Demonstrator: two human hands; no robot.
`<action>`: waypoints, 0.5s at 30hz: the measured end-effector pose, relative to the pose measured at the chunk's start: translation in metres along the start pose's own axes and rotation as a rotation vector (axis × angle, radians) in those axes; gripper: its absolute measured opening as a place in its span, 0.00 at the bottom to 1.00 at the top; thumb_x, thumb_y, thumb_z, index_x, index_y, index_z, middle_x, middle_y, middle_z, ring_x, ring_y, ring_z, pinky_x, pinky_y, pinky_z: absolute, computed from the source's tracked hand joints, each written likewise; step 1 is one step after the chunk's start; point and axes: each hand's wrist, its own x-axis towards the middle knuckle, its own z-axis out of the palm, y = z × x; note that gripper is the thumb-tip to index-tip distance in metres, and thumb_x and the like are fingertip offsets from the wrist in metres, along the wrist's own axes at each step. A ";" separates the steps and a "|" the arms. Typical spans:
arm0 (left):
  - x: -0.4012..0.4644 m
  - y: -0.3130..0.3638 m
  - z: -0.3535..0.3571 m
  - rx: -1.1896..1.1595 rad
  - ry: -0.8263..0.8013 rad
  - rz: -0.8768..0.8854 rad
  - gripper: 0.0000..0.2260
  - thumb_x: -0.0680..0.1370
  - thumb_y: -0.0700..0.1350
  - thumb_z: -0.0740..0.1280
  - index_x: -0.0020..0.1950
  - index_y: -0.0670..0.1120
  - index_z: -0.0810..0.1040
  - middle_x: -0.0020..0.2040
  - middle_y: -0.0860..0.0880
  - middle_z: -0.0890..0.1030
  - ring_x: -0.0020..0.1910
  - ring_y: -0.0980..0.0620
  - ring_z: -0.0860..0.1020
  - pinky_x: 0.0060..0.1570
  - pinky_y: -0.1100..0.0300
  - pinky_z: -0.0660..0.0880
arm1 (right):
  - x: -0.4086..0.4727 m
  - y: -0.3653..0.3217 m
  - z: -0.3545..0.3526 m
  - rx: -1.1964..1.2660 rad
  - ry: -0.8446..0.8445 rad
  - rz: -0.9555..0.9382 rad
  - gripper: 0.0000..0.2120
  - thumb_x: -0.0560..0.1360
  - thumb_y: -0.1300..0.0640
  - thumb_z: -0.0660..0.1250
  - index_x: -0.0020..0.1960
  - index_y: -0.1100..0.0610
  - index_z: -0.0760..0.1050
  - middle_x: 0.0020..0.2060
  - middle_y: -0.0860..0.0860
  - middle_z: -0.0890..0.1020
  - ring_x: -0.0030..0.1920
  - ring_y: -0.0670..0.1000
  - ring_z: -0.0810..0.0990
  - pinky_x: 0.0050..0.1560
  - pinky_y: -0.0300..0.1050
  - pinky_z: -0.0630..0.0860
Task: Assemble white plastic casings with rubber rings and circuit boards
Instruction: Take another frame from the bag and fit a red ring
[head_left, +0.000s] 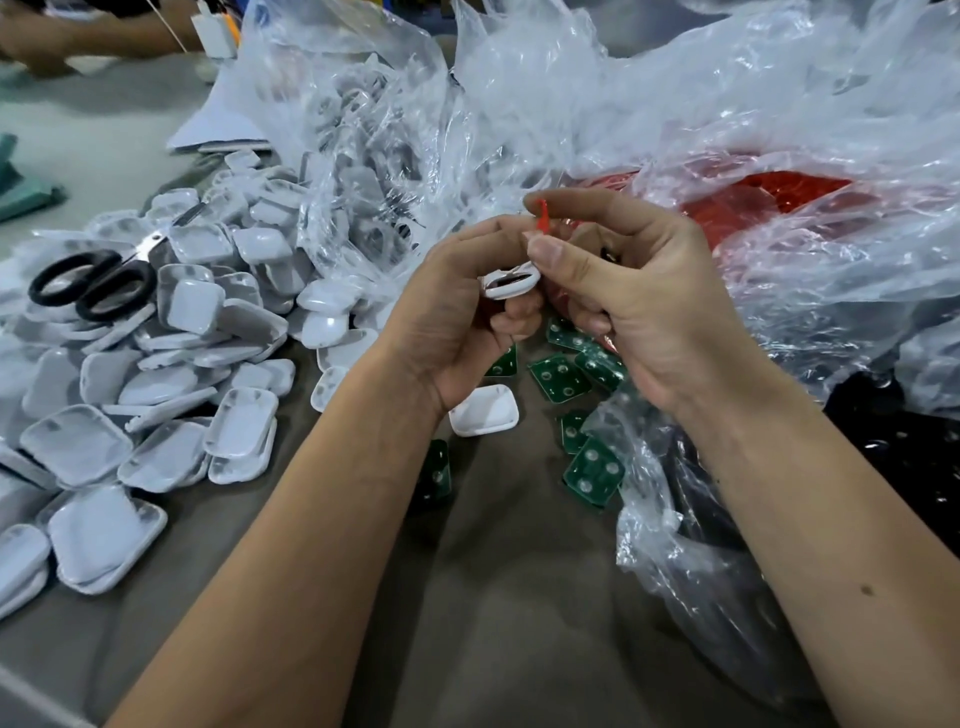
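Note:
My left hand (457, 312) grips a white plastic casing (511, 283) held up over the table, its open side partly showing. My right hand (639, 301) pinches a small red rubber ring (542, 218) between thumb and forefinger just above the casing. Several green circuit boards (560, 376) lie on the table below my hands. One loose white casing (484, 410) rests under my left wrist.
A big heap of white casings (171, 374) covers the left of the table, with black-handled scissors (96, 283) on top. Clear plastic bags (571, 104) pile up behind and to the right, one holding red rings (769, 200). Another person's arm (78, 31) is at far left.

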 end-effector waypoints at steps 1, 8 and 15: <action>0.000 0.000 0.000 0.010 0.008 -0.003 0.03 0.77 0.37 0.64 0.44 0.42 0.76 0.31 0.50 0.71 0.24 0.58 0.67 0.24 0.67 0.58 | 0.000 0.000 0.001 -0.038 0.030 -0.024 0.14 0.77 0.71 0.72 0.62 0.70 0.78 0.30 0.55 0.70 0.24 0.41 0.78 0.27 0.32 0.75; 0.002 -0.004 0.004 0.127 0.180 0.080 0.03 0.80 0.37 0.67 0.47 0.41 0.79 0.34 0.45 0.73 0.26 0.53 0.67 0.24 0.65 0.62 | 0.005 0.003 0.001 -0.318 0.209 -0.092 0.11 0.74 0.61 0.79 0.56 0.60 0.85 0.26 0.49 0.68 0.25 0.44 0.67 0.30 0.34 0.70; 0.002 -0.011 0.008 0.494 0.301 0.465 0.08 0.80 0.39 0.71 0.42 0.37 0.80 0.28 0.51 0.71 0.29 0.51 0.67 0.33 0.58 0.65 | 0.002 0.003 0.002 0.057 0.129 0.109 0.10 0.74 0.56 0.74 0.55 0.57 0.85 0.38 0.57 0.73 0.30 0.49 0.58 0.27 0.39 0.58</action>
